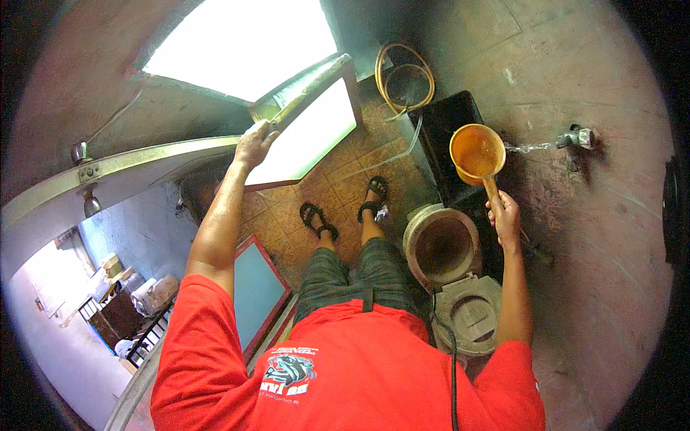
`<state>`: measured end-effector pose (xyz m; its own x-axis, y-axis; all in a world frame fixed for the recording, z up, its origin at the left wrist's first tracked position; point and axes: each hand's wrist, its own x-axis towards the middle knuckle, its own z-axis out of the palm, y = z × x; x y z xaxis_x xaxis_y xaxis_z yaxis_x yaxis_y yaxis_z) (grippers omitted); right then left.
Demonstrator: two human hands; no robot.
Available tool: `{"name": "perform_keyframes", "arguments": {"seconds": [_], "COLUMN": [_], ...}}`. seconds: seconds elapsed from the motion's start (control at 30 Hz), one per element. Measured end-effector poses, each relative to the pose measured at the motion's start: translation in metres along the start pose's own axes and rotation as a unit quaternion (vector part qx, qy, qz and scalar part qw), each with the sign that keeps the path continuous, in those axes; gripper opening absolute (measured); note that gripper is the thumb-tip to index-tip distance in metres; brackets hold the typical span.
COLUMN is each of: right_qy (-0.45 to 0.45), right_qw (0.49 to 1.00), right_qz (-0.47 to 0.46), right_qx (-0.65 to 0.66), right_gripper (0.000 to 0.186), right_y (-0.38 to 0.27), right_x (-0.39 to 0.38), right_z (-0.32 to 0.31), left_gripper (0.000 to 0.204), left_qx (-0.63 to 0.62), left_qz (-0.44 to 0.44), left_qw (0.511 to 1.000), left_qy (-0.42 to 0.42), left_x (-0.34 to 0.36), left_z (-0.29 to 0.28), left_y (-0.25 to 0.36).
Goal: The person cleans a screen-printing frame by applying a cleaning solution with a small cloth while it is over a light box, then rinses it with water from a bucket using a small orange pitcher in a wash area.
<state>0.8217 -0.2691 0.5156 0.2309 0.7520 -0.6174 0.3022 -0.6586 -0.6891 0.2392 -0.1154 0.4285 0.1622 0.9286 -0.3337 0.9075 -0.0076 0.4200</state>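
My left hand (253, 144) is closed on the upper edge of a white screen in a wooden frame (316, 129), which is held tilted near the bright panel at the top. My right hand (507, 215) grips the handle of an orange plastic dipper (478, 147) over a black tub (460, 108). A stream of water runs sideways from the wall tap (582, 140) toward the dipper's rim.
A toilet (442, 244) with a detached-looking or folded lid stands at my right. A red-framed screen (259, 287) leans at my left. A coiled orange hose (381, 72) hangs at the back. Tiled floor (338, 165) lies under my sandalled feet; stacked items (133, 302) sit lower left.
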Motion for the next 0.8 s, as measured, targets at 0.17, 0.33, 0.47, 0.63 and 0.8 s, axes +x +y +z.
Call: {"name": "perform_keyframes", "arguments": {"seconds": [0.17,0.33,0.47,0.63,0.8], "right_qy": [0.038,0.048,0.109,0.099,0.054], "right_qw": [0.991,0.957,0.899,0.881,0.825], "right_qz": [-0.103,-0.225,-0.315,-0.305,-0.396], "right_qx": [-0.070,-0.178,-0.285,-0.349,-0.399], "right_gripper": [0.026,0.023,0.022,0.021,0.017], "right_y": [-0.079,-0.126,-0.148,-0.192,-0.217], "right_x": [-0.007,0.026,0.049,0.023,-0.014], "right_z": [0.037,0.101,0.161,0.245,0.315], "left_gripper": [0.043,0.049,0.054,0.054,0.050], "left_qx": [0.005,0.001,-0.014,-0.013,-0.057], "left_qz": [0.021,0.028,0.035,0.040,0.024], "left_qw": [1.000,1.000,0.999,0.999,0.998], "left_qy": [0.005,0.003,-0.022,-0.018,-0.027], "left_x": [0.008,0.016,0.019,0.032,0.032], "left_z": [0.005,0.017,0.011,0.019,0.008], "left_y": [-0.030,-0.069,-0.066,-0.088,-0.115]}}
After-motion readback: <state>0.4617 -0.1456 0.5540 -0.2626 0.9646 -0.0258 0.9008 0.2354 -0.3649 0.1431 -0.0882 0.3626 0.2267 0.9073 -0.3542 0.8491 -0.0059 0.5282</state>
